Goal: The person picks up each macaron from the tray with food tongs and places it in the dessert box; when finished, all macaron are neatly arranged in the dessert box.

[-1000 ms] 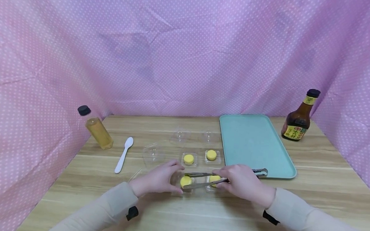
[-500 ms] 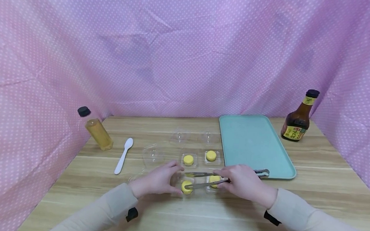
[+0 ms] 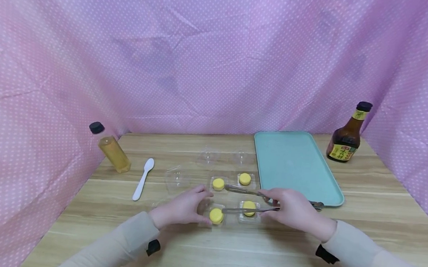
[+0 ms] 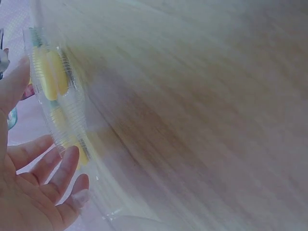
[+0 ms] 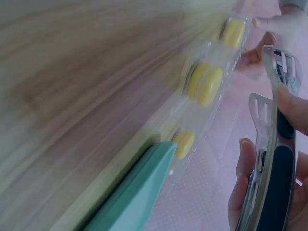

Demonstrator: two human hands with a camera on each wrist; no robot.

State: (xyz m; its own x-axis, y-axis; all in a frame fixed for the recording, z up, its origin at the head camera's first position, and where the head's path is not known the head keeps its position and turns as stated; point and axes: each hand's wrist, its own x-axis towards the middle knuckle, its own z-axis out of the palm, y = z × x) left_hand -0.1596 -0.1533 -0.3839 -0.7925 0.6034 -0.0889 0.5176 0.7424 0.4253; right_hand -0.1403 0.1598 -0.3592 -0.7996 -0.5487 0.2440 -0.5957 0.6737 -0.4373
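Note:
My right hand (image 3: 293, 208) grips a pair of metal tongs (image 3: 250, 210) with dark handle inlays (image 5: 278, 192). Their arms are spread apart, with nothing between the tips. Just left of the lower tip, a yellow macaron (image 3: 216, 216) sits in the near-left clear plastic box. My left hand (image 3: 182, 207) is beside that box, its thumb and fingers spread at the edge. In the left wrist view the fingers (image 4: 62, 178) are loosely bent close to the clear plastic (image 4: 72, 113); contact is hard to tell. More yellow macarons (image 3: 248, 208) sit in neighbouring boxes, their clear lids (image 3: 177, 177) folded back.
A green tray (image 3: 296, 166) lies right of the boxes, with a brown sauce bottle (image 3: 343, 144) beyond it. At the left are a white spoon (image 3: 143, 180) and a bottle of yellow liquid (image 3: 114, 152). A pink dotted cloth (image 3: 217, 69) hangs behind the table.
The near-left macaron has moved slightly toward me and out of the tongs. The tongs have spread wider and shifted right with my right hand. My left hand has stayed about still.

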